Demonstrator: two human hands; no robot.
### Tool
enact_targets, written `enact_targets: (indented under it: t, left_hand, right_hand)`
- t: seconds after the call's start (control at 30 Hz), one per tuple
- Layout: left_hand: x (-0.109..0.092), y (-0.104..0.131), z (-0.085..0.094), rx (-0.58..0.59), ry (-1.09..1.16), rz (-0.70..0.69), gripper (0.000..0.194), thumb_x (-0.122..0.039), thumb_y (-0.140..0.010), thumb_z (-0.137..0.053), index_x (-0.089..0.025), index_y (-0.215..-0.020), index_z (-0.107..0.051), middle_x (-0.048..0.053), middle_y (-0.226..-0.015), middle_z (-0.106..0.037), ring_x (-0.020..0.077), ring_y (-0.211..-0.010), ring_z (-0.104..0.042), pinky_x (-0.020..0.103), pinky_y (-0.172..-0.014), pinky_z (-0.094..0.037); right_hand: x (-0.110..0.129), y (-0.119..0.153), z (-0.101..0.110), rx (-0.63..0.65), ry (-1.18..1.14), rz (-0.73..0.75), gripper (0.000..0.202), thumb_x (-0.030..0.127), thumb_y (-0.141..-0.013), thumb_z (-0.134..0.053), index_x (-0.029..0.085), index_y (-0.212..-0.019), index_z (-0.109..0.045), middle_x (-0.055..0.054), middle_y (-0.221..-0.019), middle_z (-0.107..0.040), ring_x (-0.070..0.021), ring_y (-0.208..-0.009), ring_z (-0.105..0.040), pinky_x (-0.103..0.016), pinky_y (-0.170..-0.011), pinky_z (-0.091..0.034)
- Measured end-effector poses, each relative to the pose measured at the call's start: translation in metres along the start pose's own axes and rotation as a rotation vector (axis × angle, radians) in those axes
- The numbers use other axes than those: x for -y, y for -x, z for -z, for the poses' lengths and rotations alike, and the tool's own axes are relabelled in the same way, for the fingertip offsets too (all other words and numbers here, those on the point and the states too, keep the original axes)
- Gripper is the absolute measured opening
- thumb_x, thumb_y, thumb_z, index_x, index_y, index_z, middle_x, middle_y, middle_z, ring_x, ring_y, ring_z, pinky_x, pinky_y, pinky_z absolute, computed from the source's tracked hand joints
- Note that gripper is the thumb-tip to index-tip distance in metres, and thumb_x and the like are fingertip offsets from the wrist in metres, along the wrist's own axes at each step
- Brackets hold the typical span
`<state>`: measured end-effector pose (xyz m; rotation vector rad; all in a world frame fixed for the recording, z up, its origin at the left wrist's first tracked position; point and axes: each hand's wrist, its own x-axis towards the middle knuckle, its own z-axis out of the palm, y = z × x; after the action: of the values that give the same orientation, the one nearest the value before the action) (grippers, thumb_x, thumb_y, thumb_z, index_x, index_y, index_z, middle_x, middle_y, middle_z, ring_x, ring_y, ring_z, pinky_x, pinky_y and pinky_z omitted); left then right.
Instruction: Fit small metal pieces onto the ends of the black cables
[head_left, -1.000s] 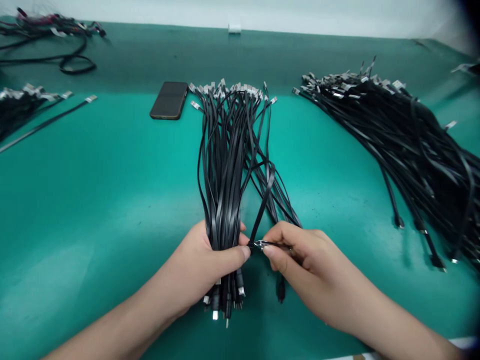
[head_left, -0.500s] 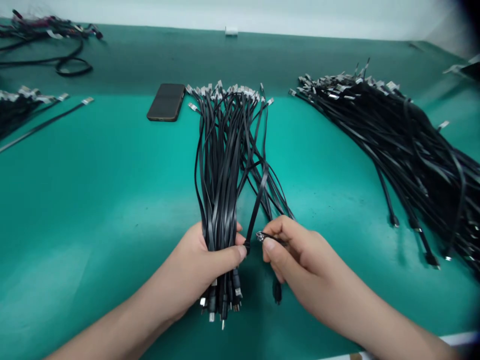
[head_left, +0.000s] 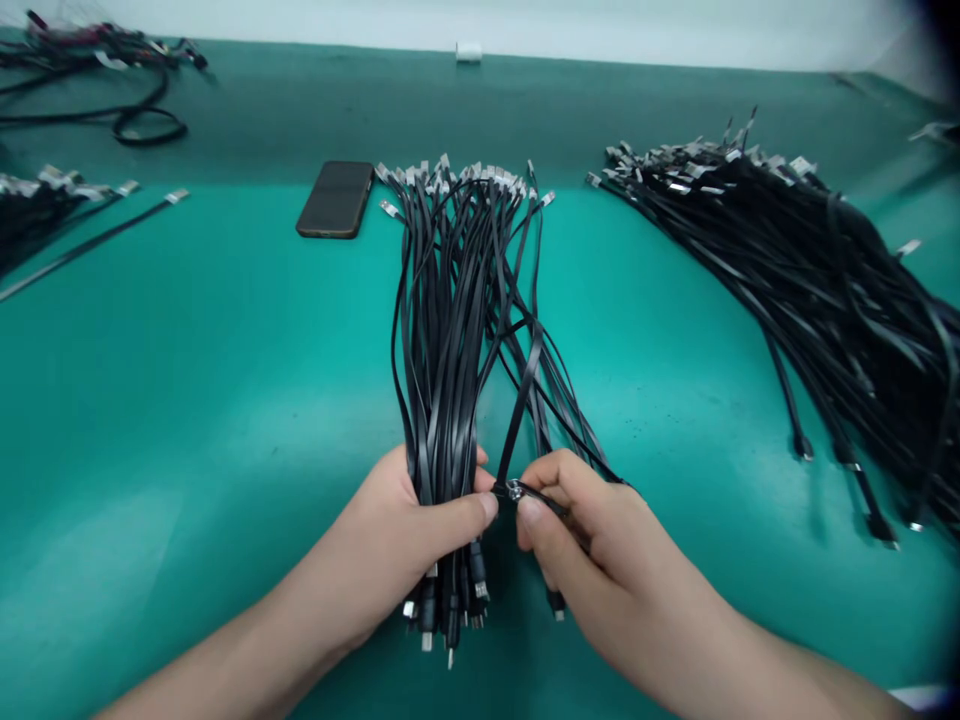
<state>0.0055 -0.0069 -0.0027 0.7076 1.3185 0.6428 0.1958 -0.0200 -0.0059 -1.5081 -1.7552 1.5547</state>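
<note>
Bringing right hand [head_left: 596,550] nearer left hand [head_left: 405,535]

Cable bundle [head_left: 448,340] between phone [head_left: 336,200], left, and cable pile [head_left: 795,260], right

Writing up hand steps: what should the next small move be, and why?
Probably line up the small shiny piece at the right hand with the lower end of the single cable: both sit close together, and the left hand grips the cable bundle beside them.

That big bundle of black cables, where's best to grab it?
Take the bundle of flat black cables just past its near silver-tipped plugs, probably from the left, as the left grip does: it narrows there, and other black cables splay on its right.
</note>
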Motion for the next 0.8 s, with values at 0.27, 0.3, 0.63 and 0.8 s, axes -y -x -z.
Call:
enact_targets:
  t: [0.27,0.3,0.63,0.8]
  left_hand:
    - [-0.0002,-0.0003,-0.0001,0.011,0.009,-0.009,0.030,-0.032,-0.074,-0.080,-0.020,-0.096,-0.063,-0.004,-0.080,-0.063,0.0151,-0.076,-0.056,0.029,-0.068,-0.041]
    - [-0.0002,-0.0003,-0.0001,0.008,0.012,-0.009,0.030,-0.032,-0.074,-0.080,-0.021,-0.096,-0.063,-0.004,-0.080,-0.063,0.0152,-0.076,-0.056,0.029,-0.068,-0.041]
    - [0.0020,0.0000,0.0001,-0.008,0.004,0.002,0.029,-0.031,-0.074,-0.080,-0.022,-0.096,-0.063,-0.005,-0.080,-0.064,0.0148,-0.075,-0.058,0.029,-0.067,-0.043]
    - [0.0012,-0.0008,-0.0002,-0.015,0.006,0.007,0.030,-0.032,-0.074,-0.081,-0.022,-0.096,-0.063,-0.005,-0.080,-0.064,0.0150,-0.076,-0.058,0.029,-0.067,-0.043]
  right_hand:
    - [-0.0024,0.0032,-0.0014,-0.015,0.021,0.013,0.024,0.043,-0.108,-0.037,0.026,-0.094,-0.048,0.007,-0.060,-0.051,-0.0126,-0.048,-0.045,-0.027,-0.042,-0.029]
    - [-0.0026,0.0034,-0.0015,-0.021,0.030,0.017,0.023,0.042,-0.108,-0.037,0.026,-0.095,-0.048,0.006,-0.060,-0.052,-0.0128,-0.049,-0.046,-0.027,-0.043,-0.030]
    - [-0.0019,0.0018,-0.0048,-0.042,0.020,0.010,0.021,0.040,-0.107,-0.038,0.026,-0.094,-0.047,0.006,-0.059,-0.052,-0.0124,-0.048,-0.045,-0.027,-0.041,-0.031]
    - [0.0008,0.0016,-0.0038,-0.054,0.052,0.005,0.020,0.038,-0.105,-0.041,0.025,-0.092,-0.047,0.006,-0.057,-0.054,-0.0120,-0.046,-0.047,-0.026,-0.040,-0.030]
